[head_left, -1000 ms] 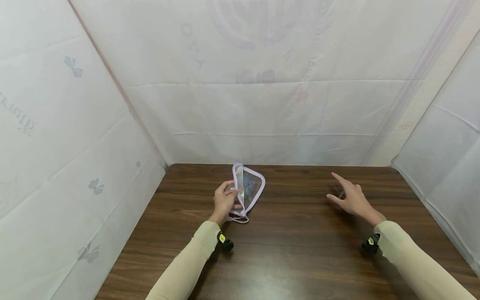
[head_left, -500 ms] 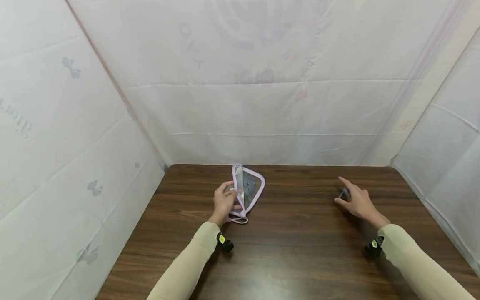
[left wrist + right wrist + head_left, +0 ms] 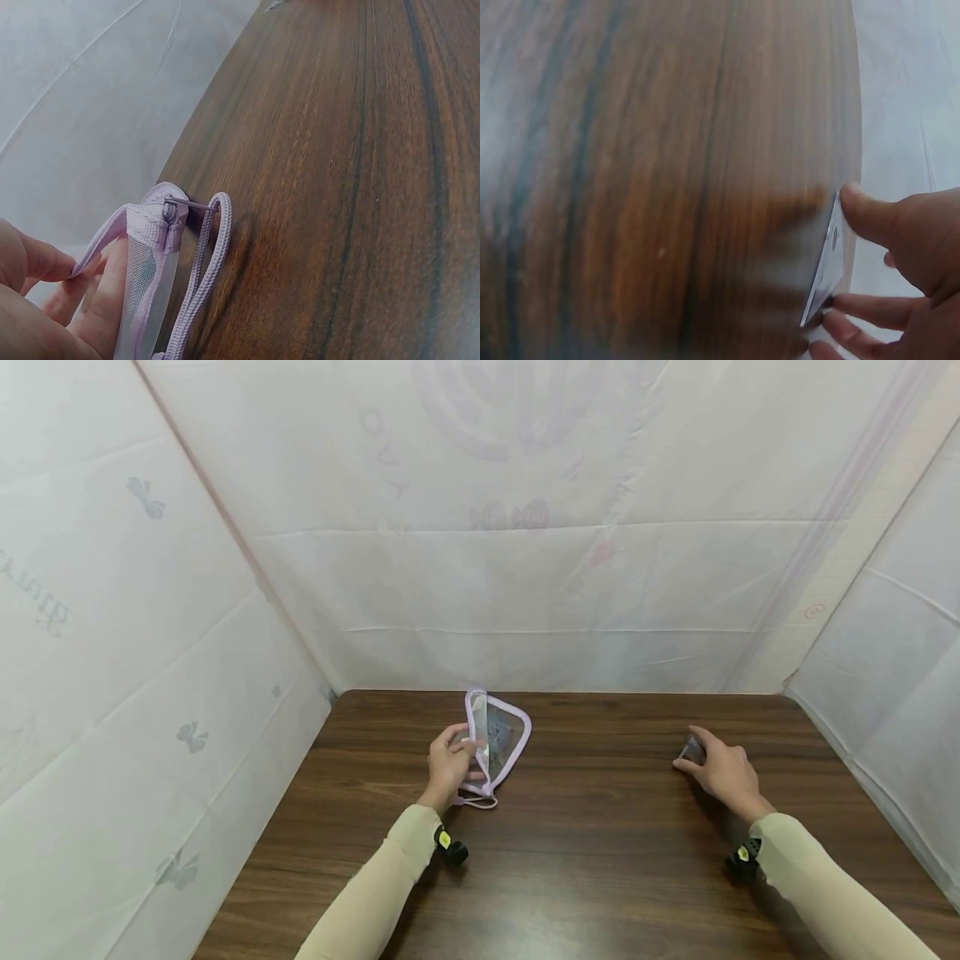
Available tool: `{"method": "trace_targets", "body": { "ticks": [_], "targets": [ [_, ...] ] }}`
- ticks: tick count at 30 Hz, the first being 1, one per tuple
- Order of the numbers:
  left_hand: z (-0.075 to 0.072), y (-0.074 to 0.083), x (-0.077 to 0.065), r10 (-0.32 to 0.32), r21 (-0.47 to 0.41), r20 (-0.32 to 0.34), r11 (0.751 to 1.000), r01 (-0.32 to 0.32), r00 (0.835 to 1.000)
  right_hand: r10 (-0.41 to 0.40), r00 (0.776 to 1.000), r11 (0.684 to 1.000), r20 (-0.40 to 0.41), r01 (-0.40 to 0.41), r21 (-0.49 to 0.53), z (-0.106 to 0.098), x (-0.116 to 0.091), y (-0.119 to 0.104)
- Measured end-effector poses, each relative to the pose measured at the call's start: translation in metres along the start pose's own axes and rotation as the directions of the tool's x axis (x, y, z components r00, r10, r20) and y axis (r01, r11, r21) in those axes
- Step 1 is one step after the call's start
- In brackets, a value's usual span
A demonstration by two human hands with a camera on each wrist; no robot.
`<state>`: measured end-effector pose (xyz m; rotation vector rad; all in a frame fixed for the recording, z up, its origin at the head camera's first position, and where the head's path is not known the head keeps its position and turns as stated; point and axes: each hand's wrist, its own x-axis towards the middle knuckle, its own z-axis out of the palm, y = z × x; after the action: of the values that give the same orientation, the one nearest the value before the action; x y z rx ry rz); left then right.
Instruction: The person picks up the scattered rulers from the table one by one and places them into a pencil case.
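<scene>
On the left, a small mesh zipper pouch [image 3: 504, 737] with lilac edging lies on the table, its mouth spread and something bluish showing through the mesh. My left hand [image 3: 447, 767] pinches one lilac edge of it, with some fingers inside the opening. A lilac cord loop [image 3: 202, 277] hangs from the zipper end in the left wrist view. Over at the right, my right hand [image 3: 726, 774] holds a small flat, shiny grey plate [image 3: 827, 262] by its ends, thumb at one end and fingertips at the other. A round hole shows in the plate.
The dark wood-grain table [image 3: 570, 860] runs under both hands. White sheeting [image 3: 570, 577] stands along its back edge, and more sheeting [image 3: 150, 710] hangs at the left and right sides.
My right hand has moved slightly right and toward me, and its spread thumb and fingers have closed on the grey plate. My left hand and the pouch stay where they were.
</scene>
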<state>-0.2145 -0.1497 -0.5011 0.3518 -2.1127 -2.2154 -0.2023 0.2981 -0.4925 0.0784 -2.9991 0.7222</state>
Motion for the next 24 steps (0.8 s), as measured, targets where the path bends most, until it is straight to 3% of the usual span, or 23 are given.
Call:
{"method": "trace_targets", "body": {
  "ticks": [9, 17, 24],
  "targets": [
    [0.0, 0.002, 0.0, 0.0, -0.02, 0.015, 1.0, 0.0, 1.0, -0.01, 0.998, 0.999, -0.069, 0.007, -0.049, 0.005, 0.004, -0.005],
    [-0.001, 0.001, 0.0, -0.002, -0.02, 0.01, 1.0, 0.002, 1.0, 0.0, 0.999, 1.0, -0.053, 0.0, -0.008, 0.006, 0.008, -0.005],
    [-0.001, 0.0, -0.001, -0.006, -0.012, 0.007, 1.0, 0.006, 1.0, -0.057, 0.995, 0.998, -0.076, 0.057, 0.001, 0.008, 0.01, -0.002]
  ]
}}
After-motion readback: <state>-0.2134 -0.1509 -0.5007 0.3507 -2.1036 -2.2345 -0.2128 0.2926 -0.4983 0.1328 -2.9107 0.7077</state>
